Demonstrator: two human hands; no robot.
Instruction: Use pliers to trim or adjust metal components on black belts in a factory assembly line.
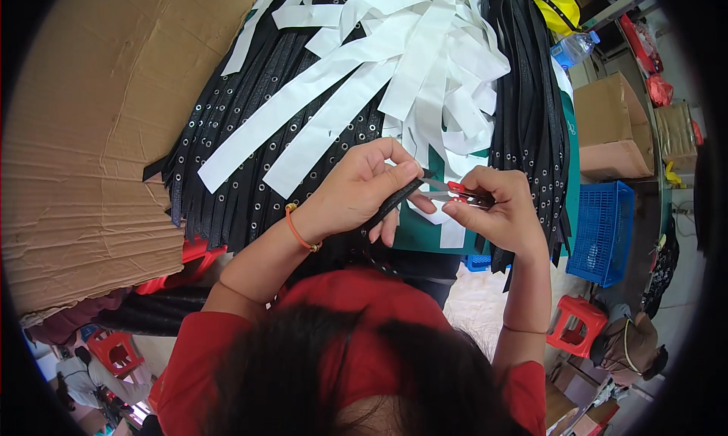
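Note:
My left hand [356,189] pinches the end of a black belt [394,202], its thumb and forefinger closed on it; the rest of that belt runs down toward my lap, partly hidden. In my right hand [506,212] is a pair of thread snips [458,193] with red parts, blades pointing left at the belt's end. Whether the blades touch the belt, I cannot tell. Beyond my hands, white paper-like strips [334,83] lie heaped over many black belts with metal eyelets [220,144]. More eyelet belts [523,110] hang together on the right. Beneath them shows a green tabletop [413,237].
A large cardboard sheet [98,125] stands along the left. Right of the table are a plastic bottle [574,49], a cardboard box [614,129], a blue basket [603,231] and a red stool [575,326]. Other people [629,345] sit at the lower right and lower left.

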